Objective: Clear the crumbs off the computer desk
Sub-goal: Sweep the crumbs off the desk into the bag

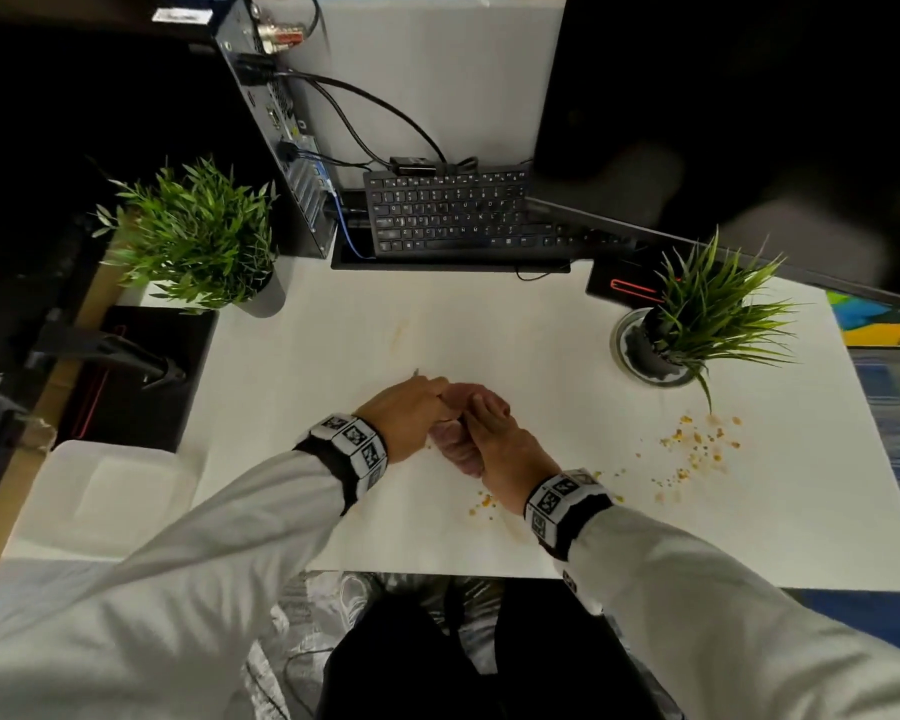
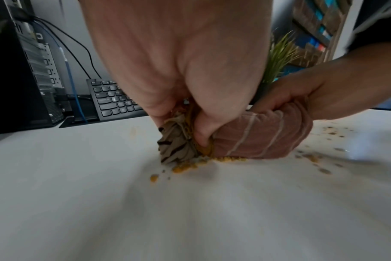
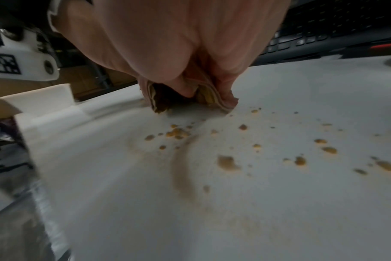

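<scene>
A bunched pink striped cloth [image 1: 455,444] [image 2: 257,137] [image 3: 223,98] sits on the white desk [image 1: 333,330] near its middle. My left hand [image 1: 411,413] [image 2: 185,88] pinches the cloth's gathered left end. My right hand [image 1: 494,439] [image 2: 313,88] [image 3: 190,53] grips its right part, and the two hands touch. Orange crumbs [image 1: 697,444] [image 3: 228,162] lie scattered to the right of my hands. A small cluster of crumbs [image 1: 481,504] [image 2: 185,167] lies just under and in front of the cloth. A faint brown smear [image 3: 183,169] marks the desk.
A black keyboard [image 1: 448,215] and a computer tower [image 1: 276,137] with cables stand at the back. Potted plants stand at the left [image 1: 198,236] and right [image 1: 697,314]. A dark monitor [image 1: 723,122] looms back right. A white box [image 1: 110,491] sits at the front left.
</scene>
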